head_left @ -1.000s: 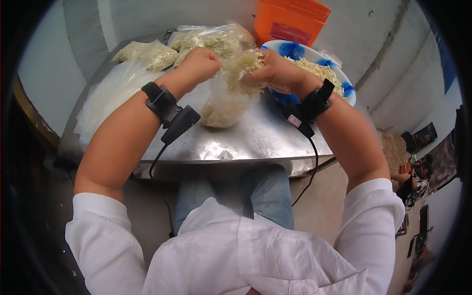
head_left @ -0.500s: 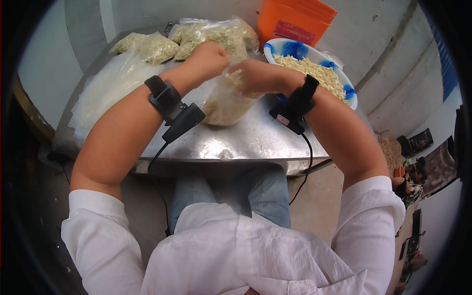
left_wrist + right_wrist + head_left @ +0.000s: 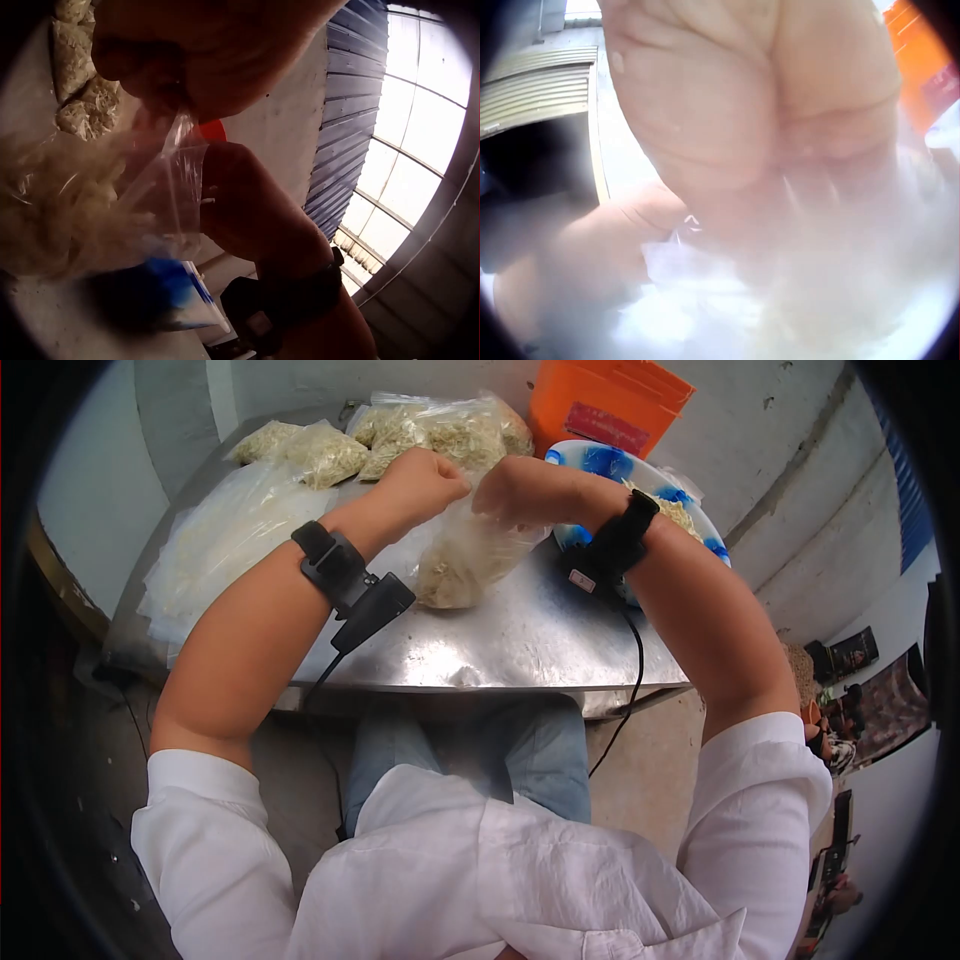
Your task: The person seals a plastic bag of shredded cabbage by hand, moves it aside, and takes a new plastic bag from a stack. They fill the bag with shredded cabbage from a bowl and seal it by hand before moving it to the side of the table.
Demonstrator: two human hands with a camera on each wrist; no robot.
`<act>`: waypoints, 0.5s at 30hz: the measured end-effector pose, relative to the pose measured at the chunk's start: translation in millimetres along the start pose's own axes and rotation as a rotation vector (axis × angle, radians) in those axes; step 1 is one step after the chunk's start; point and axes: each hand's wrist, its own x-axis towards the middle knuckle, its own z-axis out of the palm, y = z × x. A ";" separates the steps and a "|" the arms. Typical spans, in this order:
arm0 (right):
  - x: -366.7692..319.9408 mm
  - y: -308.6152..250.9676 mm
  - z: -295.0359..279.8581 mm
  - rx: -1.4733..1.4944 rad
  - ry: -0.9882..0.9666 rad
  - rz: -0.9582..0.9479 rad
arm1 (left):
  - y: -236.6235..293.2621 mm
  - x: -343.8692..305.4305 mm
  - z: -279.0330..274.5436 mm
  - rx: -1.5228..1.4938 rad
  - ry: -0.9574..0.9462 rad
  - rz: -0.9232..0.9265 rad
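Note:
A clear plastic bag [image 3: 450, 575] partly filled with pale, yellowish shreds rests on the metal table in the head view. My left hand [image 3: 422, 482] pinches the bag's mouth; in the left wrist view the plastic [image 3: 180, 154] is drawn up to its fingertips. At the opening's other side is my right hand [image 3: 530, 492], bent downward. In the right wrist view, hazy plastic covers the fingers of the right hand [image 3: 757, 97], so I cannot tell what they hold. A blue-and-white basin [image 3: 605, 462] of loose shreds stands beside the right wrist.
Filled bags [image 3: 325, 455] of shreds lie along the table's back. Flat, clear bags [image 3: 225, 540] are stacked at the left. Behind the basin stands an orange container [image 3: 610, 405]. The metal table's [image 3: 460, 660] front edge is close to my lap.
The right hand held a clump of shreds above the bag; it dipped to the bag's mouth, and the clump no longer shows. The left hand stays at the bag's edge.

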 end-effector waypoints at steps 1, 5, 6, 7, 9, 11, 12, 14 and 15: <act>-13.0 -10.1 -2.9 0.263 0.047 -0.004 | -2.0 -1.6 3.7 -0.017 -0.010 -0.018; -30.6 -10.6 -12.8 0.407 0.138 -0.109 | -5.9 -6.2 10.3 -0.238 0.041 -0.069; -34.5 -8.7 -15.3 0.406 0.141 -0.101 | -6.8 -7.1 12.1 -0.240 0.035 -0.063; -39.0 -6.9 -17.7 0.486 0.126 -0.055 | -8.4 -8.1 14.7 -0.301 0.061 -0.081; -46.8 0.4 -21.3 0.563 0.116 0.001 | -15.3 -6.1 20.2 -0.365 0.078 -0.092; -55.1 10.8 -23.0 0.732 0.170 0.000 | -27.4 -0.7 26.3 -0.516 0.115 -0.073; -58.3 19.8 -25.0 0.816 0.214 -0.009 | -29.8 -0.1 27.8 -0.521 0.105 -0.069; -64.5 45.9 -31.8 0.854 0.316 0.064 | -35.6 0.4 30.8 -0.637 0.135 -0.054; -69.6 56.2 -36.0 0.869 0.388 0.117 | -40.4 0.4 31.9 -0.643 0.129 -0.052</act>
